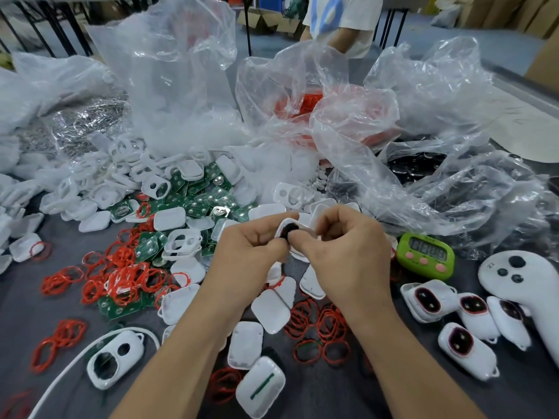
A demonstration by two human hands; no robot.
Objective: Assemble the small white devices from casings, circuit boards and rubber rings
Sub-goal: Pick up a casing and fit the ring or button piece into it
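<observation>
Loose casings (260, 388) and red rings (320, 325) surround hands (251, 249) (348, 249) pinching a held casing (283, 224).

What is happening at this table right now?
A person is assembling small white devices. The left hand and right hand pinch one white casing above the table, pressing on a dark part inside it. Green circuit boards and red rubber rings lie around; several assembled-looking devices lie right, near a green timer.
</observation>
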